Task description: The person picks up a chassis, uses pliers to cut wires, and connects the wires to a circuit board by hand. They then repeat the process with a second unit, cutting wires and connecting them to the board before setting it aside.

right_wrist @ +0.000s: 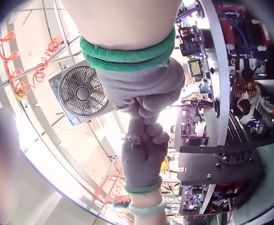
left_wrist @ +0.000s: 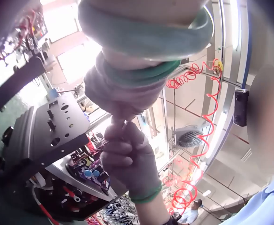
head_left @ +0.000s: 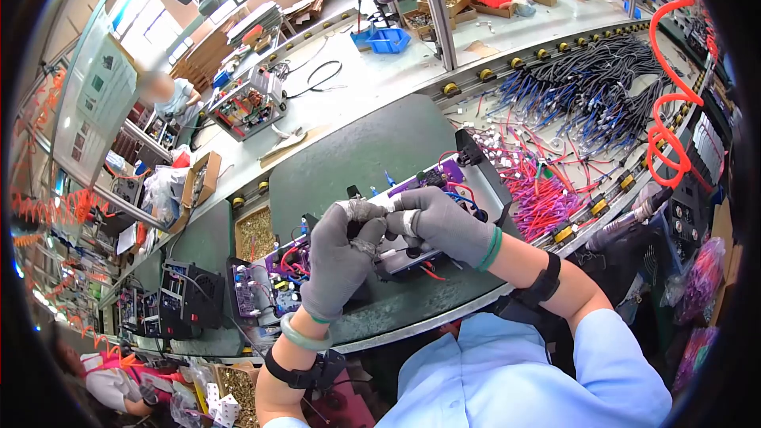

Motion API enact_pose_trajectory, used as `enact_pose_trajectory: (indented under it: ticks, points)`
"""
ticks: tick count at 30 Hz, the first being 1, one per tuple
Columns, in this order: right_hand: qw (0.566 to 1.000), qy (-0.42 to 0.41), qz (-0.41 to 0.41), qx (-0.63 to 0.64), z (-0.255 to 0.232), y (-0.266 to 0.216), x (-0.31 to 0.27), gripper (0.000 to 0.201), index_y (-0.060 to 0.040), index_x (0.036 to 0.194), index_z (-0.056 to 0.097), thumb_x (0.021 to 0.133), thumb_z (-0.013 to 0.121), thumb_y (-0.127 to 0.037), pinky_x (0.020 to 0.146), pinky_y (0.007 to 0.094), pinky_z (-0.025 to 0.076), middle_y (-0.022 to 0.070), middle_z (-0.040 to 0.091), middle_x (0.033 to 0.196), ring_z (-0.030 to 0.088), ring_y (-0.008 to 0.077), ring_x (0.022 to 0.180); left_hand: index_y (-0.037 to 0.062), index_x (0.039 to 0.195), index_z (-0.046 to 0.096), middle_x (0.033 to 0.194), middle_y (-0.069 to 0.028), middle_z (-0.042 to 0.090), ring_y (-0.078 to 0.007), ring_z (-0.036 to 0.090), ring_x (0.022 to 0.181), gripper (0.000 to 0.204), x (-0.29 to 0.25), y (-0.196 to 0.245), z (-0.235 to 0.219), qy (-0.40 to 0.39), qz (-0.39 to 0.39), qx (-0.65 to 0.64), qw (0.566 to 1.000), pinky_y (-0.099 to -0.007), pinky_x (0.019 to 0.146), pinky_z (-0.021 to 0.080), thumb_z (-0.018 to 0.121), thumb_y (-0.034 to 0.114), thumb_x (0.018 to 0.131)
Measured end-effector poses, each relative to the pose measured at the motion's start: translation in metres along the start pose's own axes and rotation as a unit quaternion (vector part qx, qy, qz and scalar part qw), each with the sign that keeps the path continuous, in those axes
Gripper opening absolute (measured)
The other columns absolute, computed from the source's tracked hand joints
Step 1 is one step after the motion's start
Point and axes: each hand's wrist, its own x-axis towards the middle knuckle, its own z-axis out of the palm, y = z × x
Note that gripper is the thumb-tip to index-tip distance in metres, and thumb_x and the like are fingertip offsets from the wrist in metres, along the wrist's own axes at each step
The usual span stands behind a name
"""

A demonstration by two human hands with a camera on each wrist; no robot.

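Both hands wear grey gloves with green cuffs, and worn whitish tape wraps some fingertips. Fingers bent, my left hand (head_left: 337, 257) meets my right hand (head_left: 452, 226) fingertip to fingertip above an opened metal chassis (head_left: 498, 208). Whatever lies between the fingertips is hidden, so I cannot tell what they hold. Purple circuit boards (head_left: 247, 289) with red and blue wires show on either side of the hands. In the left wrist view, a black panel with round holes (left_wrist: 64, 124) stands beside the hands. The right wrist view shows the chassis's silver edge (right_wrist: 219, 84) close by.
A green mat (head_left: 341, 150) covers the bench around the chassis. Red and purple wires (head_left: 543, 198) and black-and-blue cables (head_left: 587, 95) pile up at the right. More black units (head_left: 190, 297) stand at left. An orange coiled hose (head_left: 670, 139) hangs at right. Other people sit farther off.
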Motion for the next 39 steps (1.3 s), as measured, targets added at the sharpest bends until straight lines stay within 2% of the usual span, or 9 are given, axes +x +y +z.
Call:
enact_pose_trajectory:
  ticks: [2, 4, 7, 9, 26, 27, 31, 35, 39]
  points:
    - [0.998, 0.003, -0.009, -0.06, -0.001, -0.003, 0.013, 0.02, 0.0017, 0.104, 0.073, 0.094, 0.065, -0.014, 0.07, 0.0289, 0.055, 0.0066, 0.072, 0.082, 0.068, 0.0127, 0.077, -0.002, 0.11, 0.066, 0.1, -0.0066, 0.07, -0.0098, 0.065, 0.089, 0.017, 0.003, -0.012, -0.006, 0.012, 0.1, 0.102, 0.99, -0.0268, 0.081, 0.054, 0.067, 0.002, 0.094]
    - [0.914, 0.048, -0.105, -0.389, -0.005, -0.001, 0.034, 0.021, -0.0035, 0.096, 0.076, 0.089, 0.067, -0.021, 0.076, 0.0373, 0.056, 0.014, 0.073, 0.082, 0.071, 0.0262, 0.079, -0.003, 0.128, 0.059, 0.107, -0.0129, 0.069, -0.0149, 0.066, 0.095, 0.039, 0.009, -0.019, -0.016, 0.059, 0.156, 0.239, 0.957, -0.0298, 0.087, 0.054, 0.069, 0.005, 0.091]
    - [0.873, 0.009, 0.036, -0.487, -0.007, -0.001, 0.064, 0.024, -0.0073, 0.091, 0.078, 0.081, 0.066, -0.025, 0.08, 0.0432, 0.055, 0.0185, 0.073, 0.087, 0.07, 0.0359, 0.084, -0.0009, 0.128, 0.057, 0.104, -0.0116, 0.069, -0.0181, 0.066, 0.088, 0.047, 0.027, -0.061, -0.028, 0.057, 0.052, 0.247, 0.966, -0.0307, 0.081, 0.054, 0.077, 0.01, 0.087]
    - [0.877, -0.008, 0.055, -0.477, -0.006, 0.002, 0.075, 0.023, -0.0062, 0.092, 0.077, 0.081, 0.066, -0.023, 0.076, 0.0406, 0.055, 0.016, 0.073, 0.084, 0.069, 0.0297, 0.078, -0.0013, 0.129, 0.056, 0.105, -0.0095, 0.069, -0.0141, 0.064, 0.088, 0.047, 0.036, -0.022, -0.028, -0.126, -0.202, 0.098, 0.966, -0.0281, 0.078, 0.053, 0.076, 0.007, 0.089]
    - [0.897, -0.066, 0.161, -0.407, 0.004, 0.005, 0.095, 0.016, -0.0038, 0.087, 0.077, 0.082, 0.064, -0.012, 0.063, 0.0341, 0.049, 0.0086, 0.07, 0.073, 0.063, 0.0168, 0.067, -0.0026, 0.133, 0.055, 0.106, -0.0074, 0.071, -0.0111, 0.065, 0.093, 0.047, 0.028, -0.049, -0.027, -0.084, -0.14, -0.01, 0.987, -0.0261, 0.081, 0.053, 0.071, -0.002, 0.089]
    - [0.888, -0.085, 0.038, -0.45, 0.003, 0.017, 0.092, 0.017, -0.004, 0.086, 0.076, 0.084, 0.063, -0.014, 0.065, 0.0373, 0.052, 0.0127, 0.07, 0.073, 0.066, 0.0223, 0.067, -0.0032, 0.135, 0.054, 0.112, -0.0091, 0.071, -0.0128, 0.067, 0.101, 0.048, 0.029, -0.051, -0.026, -0.082, -0.138, -0.056, 0.985, -0.0271, 0.088, 0.055, 0.071, -0.002, 0.089]
    - [0.862, 0.036, -0.014, -0.505, 0.007, 0.006, 0.062, 0.016, -0.006, 0.087, 0.073, 0.087, 0.062, -0.016, 0.076, 0.0464, 0.055, 0.019, 0.07, 0.081, 0.07, 0.0378, 0.08, -0.0044, 0.136, 0.053, 0.115, -0.0109, 0.07, -0.0141, 0.067, 0.101, 0.048, 0.025, -0.051, -0.022, -0.064, -0.107, 0.041, 0.991, -0.028, 0.087, 0.054, 0.069, 0.0, 0.091]
    - [0.836, 0.066, -0.129, -0.529, -0.002, -0.009, 0.035, 0.017, -0.0102, 0.095, 0.074, 0.085, 0.061, -0.017, 0.08, 0.0485, 0.056, 0.0143, 0.073, 0.089, 0.071, 0.0362, 0.088, -0.0018, 0.129, 0.063, 0.106, -0.0124, 0.071, -0.0169, 0.069, 0.095, 0.04, 0.012, -0.034, -0.012, 0.104, 0.126, 0.286, 0.944, -0.0287, 0.085, 0.055, 0.07, 0.003, 0.091]
    - [0.757, 0.06, -0.236, -0.606, 0.0, -0.005, 0.022, 0.019, -0.0058, 0.102, 0.074, 0.09, 0.061, -0.014, 0.074, 0.0399, 0.057, 0.0104, 0.075, 0.089, 0.073, 0.0274, 0.082, -0.0017, 0.104, 0.076, 0.094, -0.0112, 0.071, -0.0169, 0.069, 0.081, 0.016, 0.014, 0.0, 0.002, 0.072, 0.116, 0.163, 0.977, -0.0293, 0.075, 0.055, 0.07, 0.002, 0.089]
